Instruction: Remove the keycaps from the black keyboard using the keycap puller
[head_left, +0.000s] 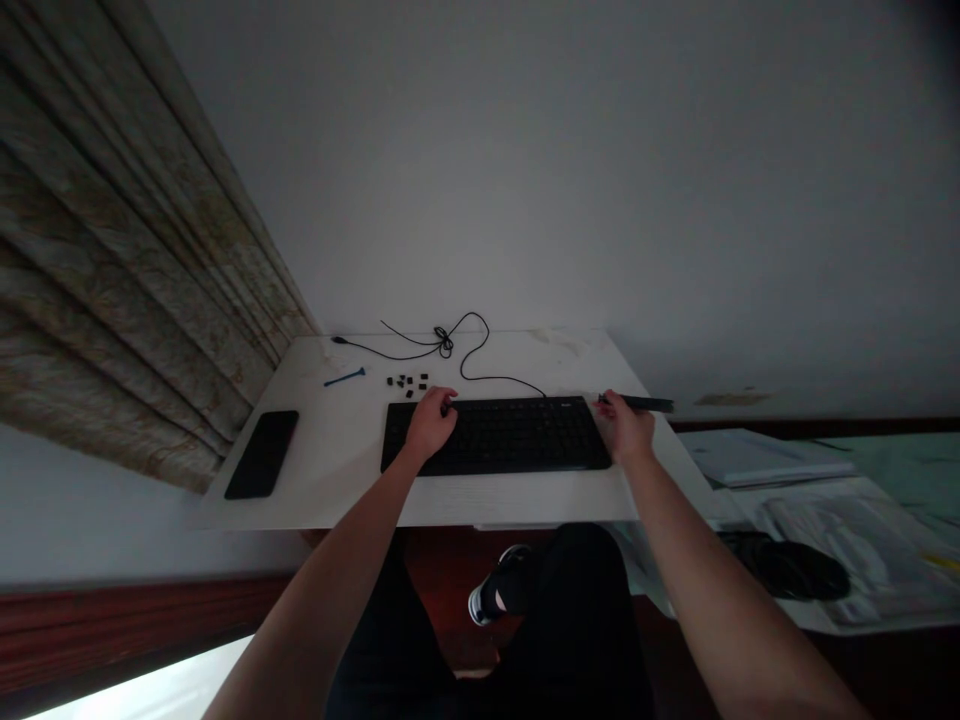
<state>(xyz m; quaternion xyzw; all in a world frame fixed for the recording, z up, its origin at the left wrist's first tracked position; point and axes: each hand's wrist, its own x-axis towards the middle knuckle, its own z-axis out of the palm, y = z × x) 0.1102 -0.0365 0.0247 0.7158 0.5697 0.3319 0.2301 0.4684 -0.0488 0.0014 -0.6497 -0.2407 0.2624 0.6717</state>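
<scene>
A black keyboard (517,440) lies flat on the white table. My left hand (433,424) is at its upper left edge, with thumb and fingers drawn together; a small dark spot shows between them, too small to name. To the right of the keyboard, my right hand (628,428) grips a slim dark tool (651,404) that sticks out to the right. The tool's kind is not clear. Several small black keycaps (409,381) are scattered behind the keyboard's left end. A thin blue tool (344,377) rests further left.
The keyboard's black cable (444,343) runs looped along the back by the wall. A dark phone (262,454) lies at the left of the white table (330,500). Curtains (135,230) hang to the left. Papers (772,457) and a black bundle (802,570) are on the right.
</scene>
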